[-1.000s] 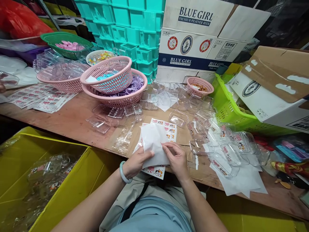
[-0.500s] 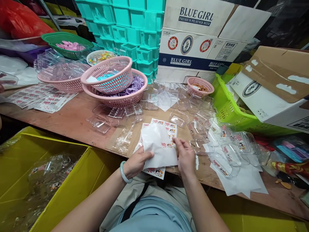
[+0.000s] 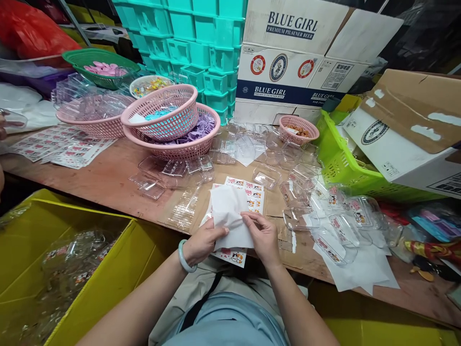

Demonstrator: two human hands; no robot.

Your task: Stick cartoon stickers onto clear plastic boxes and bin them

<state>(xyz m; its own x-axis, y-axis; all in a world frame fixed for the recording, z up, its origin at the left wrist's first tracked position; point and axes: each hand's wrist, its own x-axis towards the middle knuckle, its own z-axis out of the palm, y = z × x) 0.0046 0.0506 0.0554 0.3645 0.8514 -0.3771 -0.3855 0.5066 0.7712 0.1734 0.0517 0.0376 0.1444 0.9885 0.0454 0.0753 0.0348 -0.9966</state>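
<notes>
My left hand (image 3: pixel 206 241), with a pale bangle on its wrist, grips the left side of a creased sheet of white paper (image 3: pixel 235 234), thumb on top. On the sheet's right edge, the thumb and fingers of my right hand (image 3: pixel 262 235) are pinched together. Whether a sticker is also between those fingertips I cannot make out. Beneath the white paper lie sticker sheets (image 3: pixel 255 197) printed with cartoon cats and pink lettering. To the right of my hands lie clear plastic cases (image 3: pixel 300 218), several with cat stickers on them.
Pink baskets (image 3: pixel 165 151) hold purple and blue pieces at the back left. A green crate (image 3: pixel 345 166) and a cardboard box (image 3: pixel 406 129) stand right. Teal crates (image 3: pixel 194 53) are stacked behind. At lower left, a yellow bin (image 3: pixel 118 254) holds clear cases. Someone's hand (image 3: pixel 3 126) shows at far left.
My right hand has moved left and drawn the paper's right side inward, so the paper is creased and its printed stickers no longer show. My left hand has stayed about where it was.
</notes>
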